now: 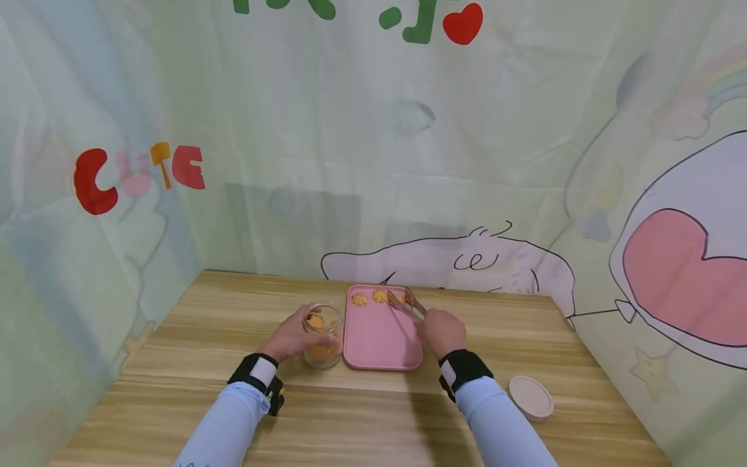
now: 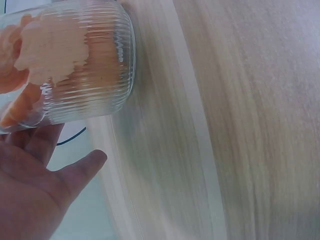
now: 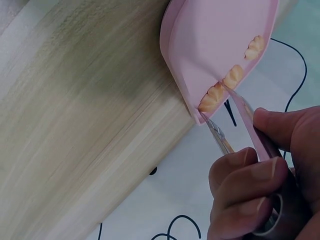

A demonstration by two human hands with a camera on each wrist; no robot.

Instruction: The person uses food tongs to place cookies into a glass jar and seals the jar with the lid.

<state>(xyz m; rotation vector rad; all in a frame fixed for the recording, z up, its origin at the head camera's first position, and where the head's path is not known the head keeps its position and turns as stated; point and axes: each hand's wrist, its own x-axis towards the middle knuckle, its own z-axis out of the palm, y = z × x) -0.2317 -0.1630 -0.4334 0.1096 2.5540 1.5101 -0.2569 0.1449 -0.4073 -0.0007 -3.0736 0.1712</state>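
Note:
My left hand (image 1: pixel 294 336) holds a ribbed clear glass jar (image 1: pixel 323 363) at the left of the pink tray (image 1: pixel 382 344). Orange-yellow cookies show through the glass; in the left wrist view one finger (image 2: pixel 82 170) sticks out apart from the jar. Metal tongs (image 1: pixel 408 308) are in my right hand (image 1: pixel 443 332), over the tray's far right corner. Their tips stand on either side of a shell-shaped cookie (image 3: pixel 212 97); whether they squeeze it I cannot tell. Two more cookies, a middle one (image 1: pixel 380 296) and a left one (image 1: pixel 359 299), lie along the tray's far edge.
On the wooden table (image 1: pixel 192 363), a round pale lid (image 1: pixel 531 397) lies at the right, beside my right forearm. A printed cloth backdrop (image 1: pixel 373 194) stands behind the table and along both sides.

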